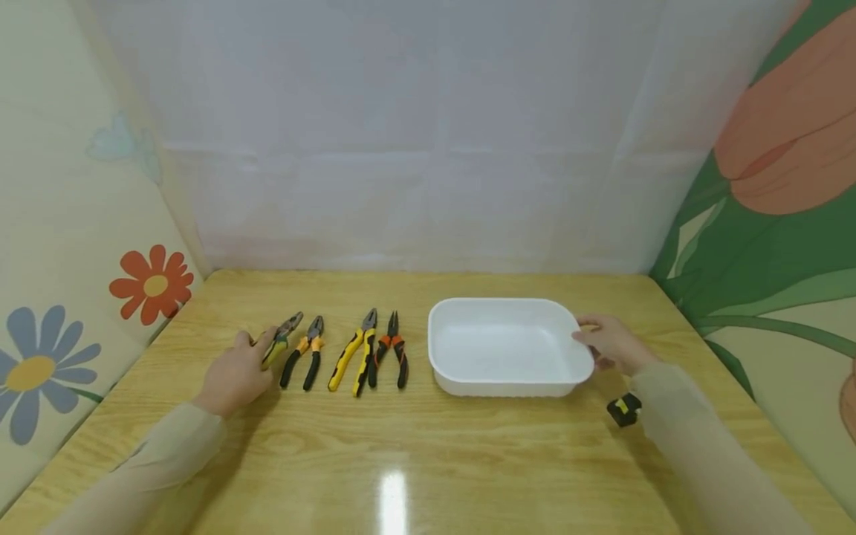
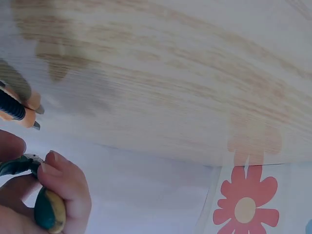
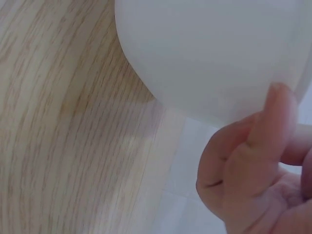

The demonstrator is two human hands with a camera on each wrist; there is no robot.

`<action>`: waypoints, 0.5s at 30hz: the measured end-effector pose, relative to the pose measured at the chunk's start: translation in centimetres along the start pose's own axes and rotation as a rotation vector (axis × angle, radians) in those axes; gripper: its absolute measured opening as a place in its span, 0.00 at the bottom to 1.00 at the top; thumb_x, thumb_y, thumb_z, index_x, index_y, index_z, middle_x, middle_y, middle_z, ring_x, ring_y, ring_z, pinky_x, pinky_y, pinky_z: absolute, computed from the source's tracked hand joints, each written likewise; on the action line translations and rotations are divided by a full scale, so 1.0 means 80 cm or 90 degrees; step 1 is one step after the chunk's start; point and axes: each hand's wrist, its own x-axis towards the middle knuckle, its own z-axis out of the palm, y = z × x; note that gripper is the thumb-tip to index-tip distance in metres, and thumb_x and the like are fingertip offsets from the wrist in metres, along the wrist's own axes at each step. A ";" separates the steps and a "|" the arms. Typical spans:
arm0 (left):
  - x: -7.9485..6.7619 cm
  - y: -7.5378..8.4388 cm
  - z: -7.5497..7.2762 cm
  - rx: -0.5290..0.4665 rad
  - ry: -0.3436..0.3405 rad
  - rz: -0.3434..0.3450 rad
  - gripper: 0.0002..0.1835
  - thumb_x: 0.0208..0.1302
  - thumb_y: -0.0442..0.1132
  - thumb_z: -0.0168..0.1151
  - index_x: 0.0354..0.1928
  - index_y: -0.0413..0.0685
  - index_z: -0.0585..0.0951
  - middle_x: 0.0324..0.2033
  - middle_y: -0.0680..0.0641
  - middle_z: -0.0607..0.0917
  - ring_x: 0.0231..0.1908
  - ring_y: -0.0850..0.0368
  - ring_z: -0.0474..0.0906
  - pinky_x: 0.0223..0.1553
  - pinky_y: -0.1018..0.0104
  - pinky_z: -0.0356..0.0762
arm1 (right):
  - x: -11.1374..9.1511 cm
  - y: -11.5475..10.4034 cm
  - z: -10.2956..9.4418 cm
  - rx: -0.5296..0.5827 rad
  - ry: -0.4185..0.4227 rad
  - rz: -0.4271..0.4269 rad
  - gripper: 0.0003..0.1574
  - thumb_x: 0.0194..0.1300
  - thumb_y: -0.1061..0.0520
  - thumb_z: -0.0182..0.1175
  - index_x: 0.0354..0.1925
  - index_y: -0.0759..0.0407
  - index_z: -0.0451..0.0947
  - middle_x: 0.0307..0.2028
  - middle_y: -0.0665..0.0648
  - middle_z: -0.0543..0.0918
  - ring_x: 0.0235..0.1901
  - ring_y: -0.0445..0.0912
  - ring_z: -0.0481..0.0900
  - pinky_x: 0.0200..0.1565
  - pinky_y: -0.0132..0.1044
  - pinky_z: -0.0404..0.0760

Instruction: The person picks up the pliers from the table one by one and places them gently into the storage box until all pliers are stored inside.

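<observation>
My left hand (image 1: 238, 371) grips a pair of pliers (image 1: 277, 347) by its green and yellow handles, with the metal jaws pointing away toward the upper right. In the left wrist view, fingers curl round one handle (image 2: 45, 209). Just right of it lie pliers with black and orange-yellow handles (image 1: 310, 353). At the right, my right hand (image 1: 614, 343) pinches the right end of a white rectangular plastic basin (image 1: 511, 388). The right wrist view shows the thumb against the basin's outer wall (image 3: 204, 58), near its rim.
Yellow-and-black pliers (image 1: 354, 353) and needle-nose pliers with orange-and-black handles (image 1: 391, 352) lie side by side left of the basin. A small black and yellow tape measure (image 1: 625, 409) sits by the right forearm. The wooden table (image 1: 334, 461) meets a white cloth backdrop (image 1: 414, 186).
</observation>
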 end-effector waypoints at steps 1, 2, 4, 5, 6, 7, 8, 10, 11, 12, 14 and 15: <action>-0.001 0.001 -0.001 0.007 0.005 0.003 0.38 0.54 0.33 0.53 0.70 0.34 0.61 0.37 0.29 0.68 0.18 0.49 0.64 0.16 0.59 0.63 | 0.000 0.000 0.000 0.000 0.001 0.000 0.31 0.75 0.60 0.48 0.68 0.77 0.55 0.38 0.61 0.78 0.30 0.46 0.76 0.31 0.40 0.79; -0.002 0.003 -0.002 0.010 0.008 0.006 0.38 0.54 0.33 0.54 0.70 0.35 0.61 0.37 0.29 0.68 0.18 0.49 0.64 0.16 0.59 0.63 | 0.000 0.000 -0.001 0.001 0.001 0.000 0.31 0.75 0.60 0.48 0.68 0.77 0.54 0.38 0.61 0.78 0.30 0.46 0.76 0.31 0.40 0.79; -0.004 0.006 -0.002 0.011 0.010 0.008 0.37 0.55 0.33 0.53 0.70 0.35 0.61 0.37 0.30 0.68 0.18 0.50 0.64 0.16 0.59 0.63 | -0.001 0.000 -0.001 0.003 0.001 -0.001 0.31 0.75 0.60 0.48 0.68 0.77 0.54 0.37 0.59 0.78 0.29 0.45 0.76 0.30 0.39 0.79; -0.004 0.008 -0.002 0.012 0.011 0.010 0.37 0.55 0.33 0.54 0.70 0.35 0.61 0.37 0.31 0.67 0.18 0.50 0.64 0.16 0.60 0.62 | -0.001 0.000 -0.002 0.003 0.000 -0.002 0.31 0.75 0.60 0.47 0.68 0.77 0.54 0.36 0.59 0.78 0.29 0.45 0.76 0.30 0.39 0.78; -0.006 0.009 -0.002 0.013 0.012 0.012 0.37 0.56 0.33 0.54 0.70 0.35 0.62 0.36 0.31 0.67 0.18 0.51 0.63 0.16 0.60 0.62 | -0.002 -0.001 -0.002 0.004 -0.001 -0.003 0.31 0.75 0.60 0.47 0.68 0.77 0.54 0.36 0.58 0.79 0.29 0.45 0.76 0.30 0.39 0.78; -0.007 0.010 -0.002 0.013 0.013 0.015 0.37 0.56 0.33 0.54 0.70 0.35 0.62 0.36 0.31 0.67 0.17 0.51 0.63 0.16 0.60 0.62 | -0.002 -0.001 -0.002 0.005 -0.002 -0.003 0.31 0.75 0.60 0.47 0.68 0.77 0.54 0.36 0.58 0.79 0.29 0.45 0.76 0.29 0.39 0.78; -0.008 0.011 -0.002 0.013 0.014 0.016 0.37 0.56 0.33 0.54 0.70 0.35 0.62 0.36 0.31 0.67 0.17 0.51 0.63 0.16 0.60 0.62 | -0.002 -0.001 -0.002 0.006 -0.003 -0.002 0.31 0.75 0.60 0.47 0.68 0.77 0.54 0.35 0.58 0.79 0.29 0.45 0.76 0.29 0.39 0.78; -0.010 0.013 -0.002 0.018 0.019 0.020 0.37 0.56 0.33 0.55 0.70 0.35 0.62 0.36 0.31 0.67 0.17 0.51 0.63 0.16 0.61 0.61 | -0.002 -0.002 -0.002 0.008 -0.005 0.000 0.32 0.75 0.59 0.48 0.68 0.77 0.54 0.36 0.58 0.79 0.29 0.45 0.76 0.30 0.39 0.78; -0.011 0.014 -0.002 0.020 0.024 0.023 0.37 0.56 0.33 0.55 0.70 0.35 0.62 0.36 0.32 0.67 0.17 0.51 0.63 0.16 0.61 0.61 | -0.002 -0.002 -0.002 0.009 -0.006 0.000 0.32 0.75 0.59 0.48 0.68 0.77 0.54 0.36 0.58 0.79 0.29 0.45 0.76 0.30 0.39 0.78; -0.012 0.015 -0.002 0.022 0.028 0.026 0.37 0.56 0.33 0.56 0.70 0.35 0.62 0.36 0.32 0.67 0.17 0.51 0.62 0.16 0.61 0.61 | -0.002 -0.002 -0.002 0.009 -0.007 0.001 0.32 0.75 0.59 0.48 0.68 0.77 0.54 0.37 0.58 0.79 0.29 0.45 0.76 0.30 0.39 0.78; -0.013 0.017 -0.003 0.026 0.036 0.036 0.37 0.56 0.33 0.57 0.70 0.35 0.62 0.35 0.32 0.67 0.17 0.52 0.62 0.15 0.61 0.61 | -0.001 -0.001 -0.002 0.010 -0.008 0.000 0.32 0.75 0.59 0.48 0.68 0.77 0.54 0.37 0.58 0.79 0.29 0.45 0.76 0.31 0.39 0.78; -0.014 0.019 -0.004 0.028 0.040 0.041 0.37 0.57 0.33 0.58 0.70 0.36 0.62 0.35 0.32 0.67 0.17 0.52 0.61 0.15 0.62 0.61 | 0.000 -0.001 -0.002 0.011 -0.009 -0.001 0.32 0.75 0.59 0.48 0.68 0.77 0.53 0.37 0.57 0.79 0.30 0.45 0.76 0.31 0.39 0.78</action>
